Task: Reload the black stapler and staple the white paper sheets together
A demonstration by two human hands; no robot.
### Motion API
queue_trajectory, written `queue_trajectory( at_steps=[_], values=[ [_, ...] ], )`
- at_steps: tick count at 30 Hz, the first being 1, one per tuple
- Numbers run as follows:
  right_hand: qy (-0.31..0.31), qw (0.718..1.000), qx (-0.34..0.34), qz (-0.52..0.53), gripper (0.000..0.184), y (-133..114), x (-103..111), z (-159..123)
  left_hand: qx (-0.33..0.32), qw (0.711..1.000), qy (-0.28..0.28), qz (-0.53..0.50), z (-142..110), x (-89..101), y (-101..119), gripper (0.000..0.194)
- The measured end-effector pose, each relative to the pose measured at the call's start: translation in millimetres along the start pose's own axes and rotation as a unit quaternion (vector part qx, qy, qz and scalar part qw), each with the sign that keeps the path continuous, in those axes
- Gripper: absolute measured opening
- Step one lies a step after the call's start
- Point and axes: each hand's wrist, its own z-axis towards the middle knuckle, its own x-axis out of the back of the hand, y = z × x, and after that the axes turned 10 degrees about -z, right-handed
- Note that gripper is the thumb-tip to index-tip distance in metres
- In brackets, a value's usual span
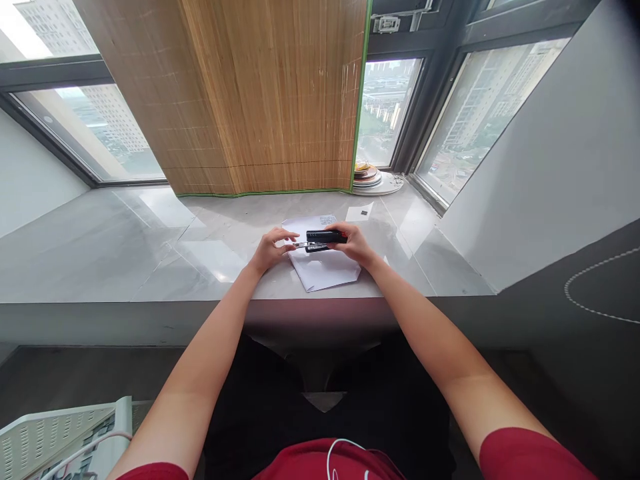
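My right hand (354, 244) is closed around the rear of a black stapler (323, 237), held level over some white paper sheets (325, 270) on the stone ledge. From the stapler's left end a thin metal piece (301, 245) sticks out. The thumb and fingers of my left hand (273, 248) are closed at the tip of that metal piece. Whether loose staples are between those fingers is too small to make out. The paper is folded or stacked, with a little print near its upper edge.
A small white card (359, 213) with a dark mark lies behind the paper. Stacked plates (367, 179) stand by the window at the back right. A bamboo blind (270, 100) hangs at the back of the grey ledge (125, 267). A white slatted object (65, 427) is at lower left.
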Motion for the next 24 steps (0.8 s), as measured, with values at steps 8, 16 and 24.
queue_trajectory(
  at_steps=[8,16,24],
  values=[
    [-0.114,0.99,0.062,0.062,0.046,-20,-11,-3,-0.024,0.999,-0.029,-0.013,4,-7.3,6,0.07],
    [-0.083,0.995,0.049,0.041,0.048,-25,-11,-4,-0.024,0.999,-0.041,0.006,5,-12.2,5,0.06],
    [0.218,0.965,-0.099,-0.104,0.04,-5,4,-1,0.036,0.988,0.003,0.153,18,-14.0,-18,0.031]
  ],
)
